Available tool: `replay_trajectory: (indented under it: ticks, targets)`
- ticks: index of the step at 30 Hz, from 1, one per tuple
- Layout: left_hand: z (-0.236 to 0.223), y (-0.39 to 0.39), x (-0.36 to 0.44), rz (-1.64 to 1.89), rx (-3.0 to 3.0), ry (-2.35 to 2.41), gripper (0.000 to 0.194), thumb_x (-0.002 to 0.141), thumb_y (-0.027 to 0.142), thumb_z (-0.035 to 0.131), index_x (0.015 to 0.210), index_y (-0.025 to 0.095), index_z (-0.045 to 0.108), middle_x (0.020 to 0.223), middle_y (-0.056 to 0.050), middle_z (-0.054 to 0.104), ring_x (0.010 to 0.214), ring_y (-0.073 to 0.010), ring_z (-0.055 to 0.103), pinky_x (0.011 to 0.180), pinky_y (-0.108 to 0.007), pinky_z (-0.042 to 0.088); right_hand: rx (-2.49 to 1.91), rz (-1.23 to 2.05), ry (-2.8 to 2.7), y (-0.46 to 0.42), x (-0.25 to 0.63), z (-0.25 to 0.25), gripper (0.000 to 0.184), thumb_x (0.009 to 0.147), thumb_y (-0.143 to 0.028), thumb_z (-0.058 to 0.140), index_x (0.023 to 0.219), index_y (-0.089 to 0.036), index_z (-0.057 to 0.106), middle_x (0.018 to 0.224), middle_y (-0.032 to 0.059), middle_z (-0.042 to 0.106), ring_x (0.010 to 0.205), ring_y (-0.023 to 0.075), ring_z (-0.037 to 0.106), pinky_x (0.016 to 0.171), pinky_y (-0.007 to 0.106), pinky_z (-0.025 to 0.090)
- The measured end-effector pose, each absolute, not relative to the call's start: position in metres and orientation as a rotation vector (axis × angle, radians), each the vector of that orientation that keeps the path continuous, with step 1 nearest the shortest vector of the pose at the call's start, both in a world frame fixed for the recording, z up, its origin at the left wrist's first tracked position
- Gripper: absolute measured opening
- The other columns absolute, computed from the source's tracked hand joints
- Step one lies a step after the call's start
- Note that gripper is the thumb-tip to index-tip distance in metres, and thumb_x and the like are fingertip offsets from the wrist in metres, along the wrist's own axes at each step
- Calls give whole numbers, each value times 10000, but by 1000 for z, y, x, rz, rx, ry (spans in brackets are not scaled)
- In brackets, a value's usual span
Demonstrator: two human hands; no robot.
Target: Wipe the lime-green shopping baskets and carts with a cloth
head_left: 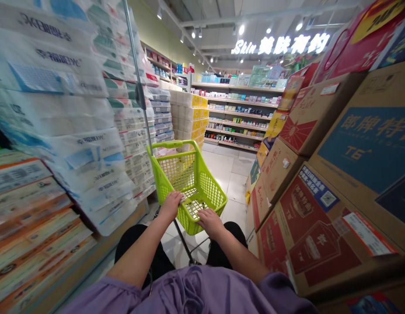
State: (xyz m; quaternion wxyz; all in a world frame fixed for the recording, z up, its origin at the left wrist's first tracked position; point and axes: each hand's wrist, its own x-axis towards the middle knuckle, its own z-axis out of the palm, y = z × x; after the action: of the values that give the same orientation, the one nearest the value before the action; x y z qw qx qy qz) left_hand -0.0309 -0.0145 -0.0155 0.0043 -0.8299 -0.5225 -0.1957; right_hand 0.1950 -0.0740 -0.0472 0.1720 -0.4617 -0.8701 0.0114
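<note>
Top: a purple top (202,288) fills the bottom of the frame, with black trousers (233,231) beyond it.
Left hand: left hand (172,204), just left of centre, hooked over the near-left corner of the cart's rim.
Right hand: right hand (210,222), lower centre, fingers bent over the near rim; the two hands are apart, each on the cart.
Cart: green cart (210,192), mid-frame, directly beyond both hands and touching them; its handle (171,144) is at the far end, and a grey pole (133,56) rises from there to the top edge.
Lower-right carton: brown-and-red carton (315,244), marked T6, with a QR code (328,198) on a blue label and a price tag (369,233), print too small to read.
Upper-right carton: blue-panelled carton (359,144) reading 郎牌特, cut off by the frame edge, and T6.
Lower-left packs: orange-striped packs (55,248), lettering blurred.
Left stack: white paper packs (87,113), apparently 幸福阳光, some lettering upside down.
Top-right tag: yellow tag (380,19), figures starting 24.
Yellow stack: yellow-and-white packs (195,115), past the cart.
Shelves: stocked shelves (241,101) behind, labels unreadable.
Sign: lit sign (280,44), upper right, reading "Skin 美肤有约".
</note>
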Motion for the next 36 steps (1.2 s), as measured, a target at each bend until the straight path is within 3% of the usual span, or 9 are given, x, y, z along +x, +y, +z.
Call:
replay_trajectory:
  ticks: [5, 9, 16, 26, 32, 36]
  targets:
    - [-20, -27, -17, -648, -2730, -1514, 340, 872, 117, 441, 1154, 194, 615, 1259, -99, 592, 1214, -201, 496, 1120, -446, 309, -1497, 44, -2531, -65, 192, -44, 267, 922, -414, 554, 922, -178, 678, 958, 78, 702, 952, 188, 616, 879, 281, 385]
    - [-19, -35, -12, -639, -2790, -1430, 330, 857, 105, 464, 1124, 209, 627, 1230, -89, 606, 1219, -199, 492, 1130, -453, 298, -1496, 65, -2505, -67, 187, -39, 254, 922, -395, 556, 973, -176, 676, 989, 77, 699, 984, 197, 606, 892, 295, 384]
    - [-15, -31, -16, -703, -2628, -1578, 377, 832, 39, 419, 1091, 192, 645, 1237, -103, 611, 1313, -243, 426, 1130, -496, 311, -1499, 12, -2335, -69, 210, -42, 326, 951, -356, 508, 1239, -223, 585, 1272, 72, 612, 1173, 209, 525, 1018, 344, 330]
    - [-44, -47, -15, -643, -2633, -1483, 378, 790, -11, 430, 1040, 165, 653, 1150, -93, 646, 1281, -249, 466, 1118, -483, 342, -1644, 126, -2373, -64, 173, -34, 304, 955, -338, 497, 1210, -219, 612, 1142, 67, 685, 1060, 221, 602, 944, 336, 395]
    - [-50, -49, -36, -790, -2373, -1661, 358, 863, 81, 414, 1139, 177, 620, 1242, -97, 604, 1243, -248, 467, 1024, -447, 429, -1530, -4, -2293, -60, 187, -48, 307, 961, -309, 482, 1236, -233, 598, 1248, 67, 636, 1166, 219, 552, 1007, 370, 367]
    - [-55, -57, -29, -764, -2208, -1754, 402, 871, 74, 376, 1194, 153, 600, 1260, -119, 596, 1150, -259, 505, 996, -443, 416, -1449, -38, -2282, -57, 188, -62, 286, 961, -281, 484, 1217, -259, 609, 1189, 51, 669, 1086, 189, 597, 966, 335, 385]
